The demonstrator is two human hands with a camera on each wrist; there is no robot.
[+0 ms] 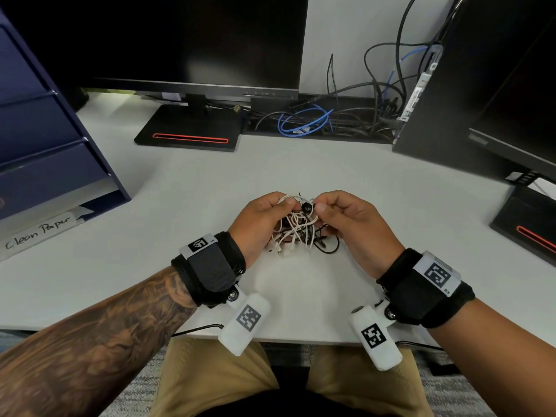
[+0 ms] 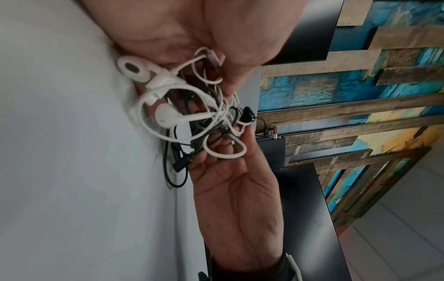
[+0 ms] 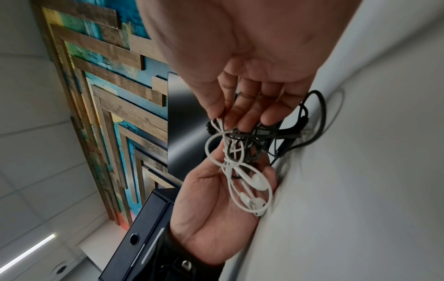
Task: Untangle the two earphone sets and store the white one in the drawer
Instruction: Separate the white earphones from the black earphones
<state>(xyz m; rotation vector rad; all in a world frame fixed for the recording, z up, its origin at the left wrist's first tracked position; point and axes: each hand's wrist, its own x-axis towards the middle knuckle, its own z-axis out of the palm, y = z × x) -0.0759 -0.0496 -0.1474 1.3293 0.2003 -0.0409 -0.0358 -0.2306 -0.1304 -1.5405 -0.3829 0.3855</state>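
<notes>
A tangle of white earphones point(image 1: 296, 222) and black earphones point(image 1: 329, 249) hangs between my two hands, just above the white desk point(image 1: 391, 212). My left hand point(image 1: 285, 202) grips the white loops from the left, thumb on top. My right hand point(image 1: 319, 206) pinches white cable strands beside a black earbud point(image 1: 306, 208). In the left wrist view, two white earbuds point(image 2: 132, 69) lie against the desk under my left hand point(image 2: 223, 83). In the right wrist view, my right hand point(image 3: 224, 117) pinches the white cable, and the white earbuds point(image 3: 258, 182) rest in my left palm. The blue drawer unit point(image 1: 45, 130) stands shut at the far left.
A monitor point(image 1: 192, 40) on a black base point(image 1: 186, 127) stands behind the hands. Loose black and blue cables point(image 1: 304, 121) lie at the back. A black computer tower point(image 1: 451, 85) and a second monitor stand at the right. The desk's front edge lies below my wrists.
</notes>
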